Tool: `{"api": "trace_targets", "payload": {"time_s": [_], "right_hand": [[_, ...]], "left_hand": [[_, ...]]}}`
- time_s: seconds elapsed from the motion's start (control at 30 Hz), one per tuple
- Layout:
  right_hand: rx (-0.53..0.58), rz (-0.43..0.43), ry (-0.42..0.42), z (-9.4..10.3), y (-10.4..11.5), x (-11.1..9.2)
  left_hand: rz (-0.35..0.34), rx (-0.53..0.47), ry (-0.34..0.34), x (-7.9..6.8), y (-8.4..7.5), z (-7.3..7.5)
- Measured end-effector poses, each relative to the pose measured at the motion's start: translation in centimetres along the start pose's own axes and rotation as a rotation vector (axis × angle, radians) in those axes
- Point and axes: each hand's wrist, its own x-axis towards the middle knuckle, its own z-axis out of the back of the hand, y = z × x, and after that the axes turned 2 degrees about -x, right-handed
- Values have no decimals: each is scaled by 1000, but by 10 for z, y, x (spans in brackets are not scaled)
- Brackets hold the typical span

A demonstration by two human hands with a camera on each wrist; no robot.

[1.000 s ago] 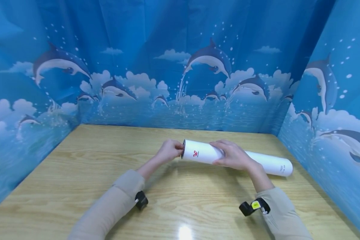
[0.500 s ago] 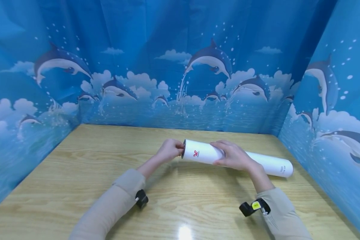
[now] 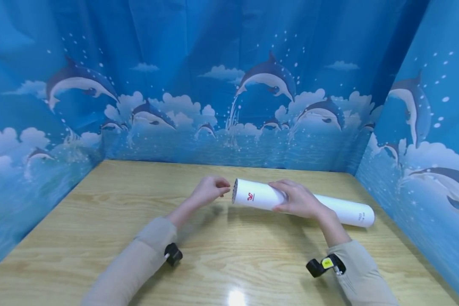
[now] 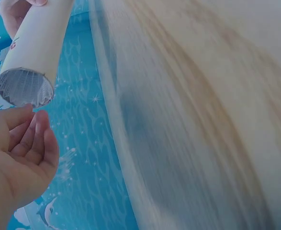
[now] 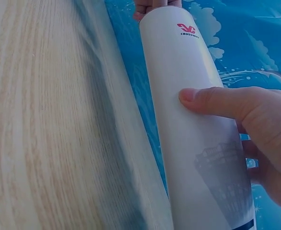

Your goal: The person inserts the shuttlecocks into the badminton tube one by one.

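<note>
A long white cardboard tube [image 3: 262,195] with a red logo lies slanted, its left end raised off the table. My right hand [image 3: 300,199] grips it around the middle, thumb across the side in the right wrist view. The tube's open end [image 4: 25,87] shows a whitish, streaked, feather-like ring inside. Just off that end is my left hand [image 3: 211,190], fingers loosely bent and thumb near the index fingertip. Nothing is visible between the left fingers [image 4: 42,119]. How deep the tube's contents reach is hidden.
The wooden table [image 3: 145,229] stretches under both arms. A blue dolphin-print curtain [image 3: 176,85] stands behind the table and along its sides. Black cameras sit on both wrists, the right camera [image 3: 315,267] close over the tabletop.
My left hand has drawn back leftward from the tube's open end, which now shows uncovered. The right hand and the tube stay almost in place.
</note>
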Motion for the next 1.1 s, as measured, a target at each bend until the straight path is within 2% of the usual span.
{"api": "trace_targets", "payload": {"time_s": [0.17,0.3,0.5,0.67,0.8,0.93,1.1], "right_hand": [[-16,19,16,-3,-1,2],[-31,25,52,-6,-2,3],[-52,23,117,-11,-2,4],[-94,47,127,-14,-1,5],[-122,71,126,-15,0,5],[-127,77,137,-15,0,5],[-108,33,187,-11,0,6]], "left_hand": [[14,38,-36,-3,4,11],[17,75,-36,-6,8,20],[-48,142,-17,-15,20,40],[-88,226,-41,-23,31,59],[-80,330,-66,-28,39,73],[-57,384,-61,-32,44,85],[-51,421,-84,-37,47,98]]}}
